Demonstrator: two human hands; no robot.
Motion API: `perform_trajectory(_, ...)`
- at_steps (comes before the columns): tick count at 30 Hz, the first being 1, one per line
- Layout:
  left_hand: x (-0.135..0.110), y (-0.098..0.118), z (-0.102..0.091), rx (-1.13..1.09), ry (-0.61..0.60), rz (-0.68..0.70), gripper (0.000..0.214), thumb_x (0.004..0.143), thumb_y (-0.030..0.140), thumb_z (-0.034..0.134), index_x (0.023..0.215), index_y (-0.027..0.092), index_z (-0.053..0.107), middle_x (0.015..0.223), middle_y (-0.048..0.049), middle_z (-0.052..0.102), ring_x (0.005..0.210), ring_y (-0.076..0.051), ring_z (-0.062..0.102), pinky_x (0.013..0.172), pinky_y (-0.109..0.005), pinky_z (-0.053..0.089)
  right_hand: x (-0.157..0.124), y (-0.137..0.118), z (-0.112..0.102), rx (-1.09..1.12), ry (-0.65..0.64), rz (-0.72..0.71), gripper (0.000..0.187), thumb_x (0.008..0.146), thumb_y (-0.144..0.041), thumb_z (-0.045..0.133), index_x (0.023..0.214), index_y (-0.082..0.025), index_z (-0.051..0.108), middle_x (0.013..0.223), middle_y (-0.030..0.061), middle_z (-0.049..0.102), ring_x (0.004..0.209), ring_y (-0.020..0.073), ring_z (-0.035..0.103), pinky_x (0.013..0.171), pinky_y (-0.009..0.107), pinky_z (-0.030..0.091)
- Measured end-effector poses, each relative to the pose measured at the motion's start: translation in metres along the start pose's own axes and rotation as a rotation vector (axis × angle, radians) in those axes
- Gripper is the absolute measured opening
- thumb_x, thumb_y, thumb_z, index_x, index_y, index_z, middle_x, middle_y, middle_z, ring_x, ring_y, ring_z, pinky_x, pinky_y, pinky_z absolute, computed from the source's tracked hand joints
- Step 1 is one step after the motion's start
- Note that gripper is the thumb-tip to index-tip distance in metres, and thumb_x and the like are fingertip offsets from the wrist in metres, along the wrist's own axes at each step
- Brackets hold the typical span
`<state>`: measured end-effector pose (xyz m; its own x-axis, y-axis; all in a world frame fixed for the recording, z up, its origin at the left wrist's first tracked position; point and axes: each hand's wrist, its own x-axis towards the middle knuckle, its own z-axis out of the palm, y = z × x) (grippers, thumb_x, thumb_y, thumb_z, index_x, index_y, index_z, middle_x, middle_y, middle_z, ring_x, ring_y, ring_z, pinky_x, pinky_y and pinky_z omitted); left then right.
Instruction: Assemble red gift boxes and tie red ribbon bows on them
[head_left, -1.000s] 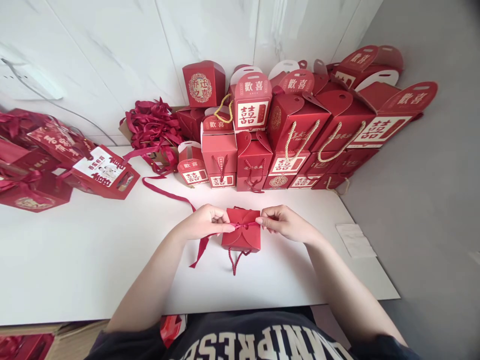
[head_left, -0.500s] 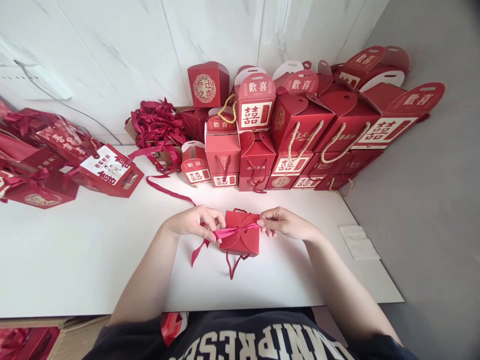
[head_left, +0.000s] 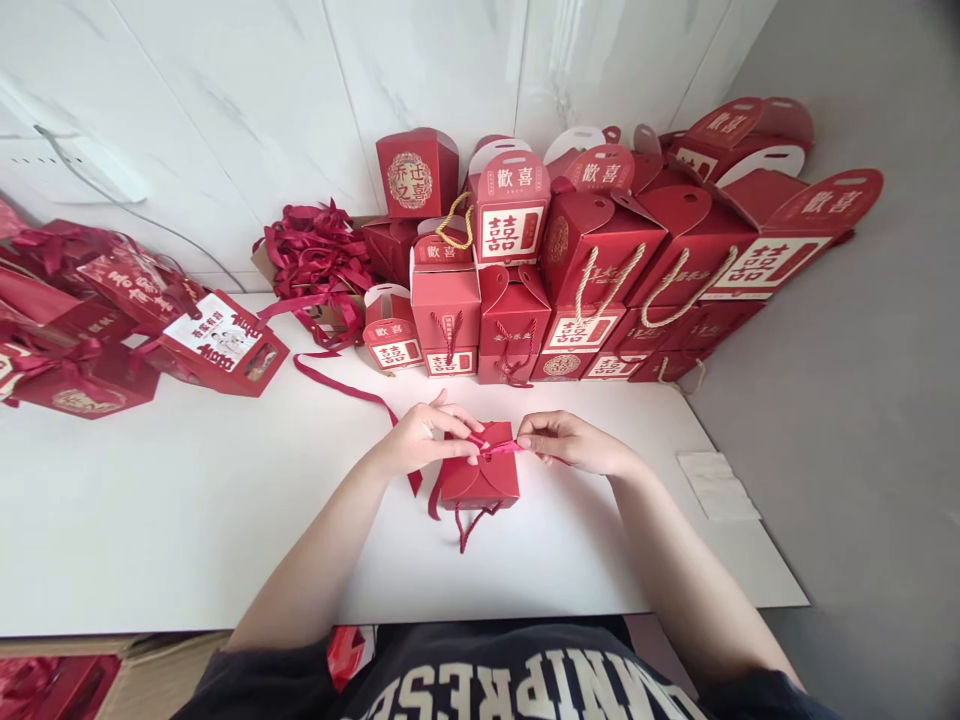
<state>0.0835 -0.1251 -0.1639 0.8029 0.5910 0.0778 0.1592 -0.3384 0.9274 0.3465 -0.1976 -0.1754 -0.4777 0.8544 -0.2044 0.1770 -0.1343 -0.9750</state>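
Note:
A small red gift box [head_left: 480, 480] with scalloped flaps and a cord handle stands on the white table [head_left: 180, 520] in front of me. A red ribbon [head_left: 491, 449] crosses its top. My left hand [head_left: 424, 438] rests on the box's left top edge and pinches the ribbon there. My right hand [head_left: 559, 440] pinches the other ribbon end at the box's right top edge. A loose ribbon tail [head_left: 433, 497] hangs down the box's left side.
Many red gift boxes [head_left: 592, 270] are stacked against the wall at the back right. A heap of red ribbons [head_left: 315, 255] lies at the back middle, and one loose ribbon [head_left: 337, 385] trails over the table. More red boxes [head_left: 90, 330] sit at the left. A white paper [head_left: 716, 485] lies at right.
My left hand has moved right, up onto the box top, bringing the ribbon in. The ribbon tail has swung closer to the box's left side. My right hand has hardly moved.

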Motion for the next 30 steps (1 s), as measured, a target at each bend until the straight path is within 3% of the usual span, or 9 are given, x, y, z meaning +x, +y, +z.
perform_trajectory(5,0.003,0.000,0.000,-0.019,0.000,-0.105,0.013,0.079,0.034,0.073,0.075,0.022,0.078,0.085,-0.0037,0.074,0.105,-0.020,0.064,0.122,-0.043,0.004,-0.004,-0.005,-0.008,0.061,-0.202,0.016,0.031,0.086,-0.044,0.066,0.077,-0.015,0.061,0.064,-0.0036,0.051,0.056,0.0075,0.041,0.054,0.022,0.033)
perform_trajectory(7,0.003,0.003,-0.001,-0.002,-0.018,-0.129,0.012,0.077,0.033,0.074,0.075,0.022,0.078,0.086,-0.0035,0.074,0.106,-0.020,0.063,0.122,-0.043,0.006,-0.004,-0.008,-0.007,0.113,-0.218,-0.041,0.028,0.084,-0.041,0.069,0.078,-0.013,0.065,0.066,-0.0019,0.055,0.059,0.0081,0.045,0.056,0.023,0.036)
perform_trajectory(12,0.003,0.007,0.000,0.057,-0.024,-0.140,0.017,0.070,0.033,0.080,0.084,0.023,0.079,0.092,-0.0035,0.073,0.096,-0.020,0.067,0.122,-0.045,0.008,0.004,-0.019,0.011,0.095,-0.091,-0.211,0.025,0.086,-0.036,0.068,0.097,-0.014,0.071,0.081,0.0033,0.066,0.068,0.0113,0.054,0.063,0.026,0.045)
perform_trajectory(16,0.002,0.009,0.002,0.043,-0.026,-0.112,0.021,0.070,0.032,0.080,0.090,0.024,0.079,0.098,-0.0038,0.073,0.100,-0.022,0.065,0.121,-0.047,0.010,0.012,-0.031,0.029,-0.226,0.042,-0.387,0.023,0.093,-0.028,0.058,0.110,-0.020,0.071,0.099,0.0051,0.072,0.083,0.0154,0.062,0.074,0.028,0.048)
perform_trajectory(19,0.000,0.010,0.003,0.039,-0.022,-0.108,0.016,0.072,0.032,0.079,0.086,0.023,0.078,0.097,-0.0030,0.073,0.098,-0.021,0.066,0.122,-0.046,0.009,0.016,-0.033,0.039,-0.454,0.140,-0.488,0.024,0.094,-0.020,0.054,0.112,-0.025,0.070,0.098,0.0030,0.073,0.080,0.0147,0.063,0.075,0.029,0.045)
perform_trajectory(24,-0.001,0.011,0.004,0.054,-0.019,-0.101,0.014,0.079,0.035,0.073,0.080,0.022,0.077,0.095,-0.0027,0.072,0.097,-0.020,0.065,0.121,-0.043,0.014,0.014,-0.032,0.048,-0.720,0.255,-0.506,0.023,0.094,-0.017,0.055,0.113,-0.025,0.065,0.092,0.0029,0.071,0.081,0.0161,0.063,0.080,0.034,0.038)
perform_trajectory(27,-0.002,0.010,0.005,0.086,-0.002,-0.099,0.021,0.086,0.036,0.064,0.079,0.022,0.078,0.098,-0.0038,0.072,0.100,-0.020,0.065,0.121,-0.042,0.016,0.013,-0.029,0.048,-0.589,0.318,-0.449,0.020,0.092,-0.019,0.056,0.111,-0.022,0.060,0.088,0.0019,0.068,0.073,0.0144,0.059,0.077,0.031,0.042)
perform_trajectory(30,-0.002,0.009,0.007,0.145,0.013,-0.079,0.019,0.085,0.037,0.066,0.077,0.022,0.075,0.094,-0.0027,0.074,0.103,-0.020,0.064,0.122,-0.043,0.010,0.015,-0.023,0.048,-0.515,0.425,-0.399,0.009,0.093,-0.028,0.058,0.096,-0.021,0.062,0.088,0.0024,0.066,0.077,0.0156,0.058,0.078,0.032,0.043)
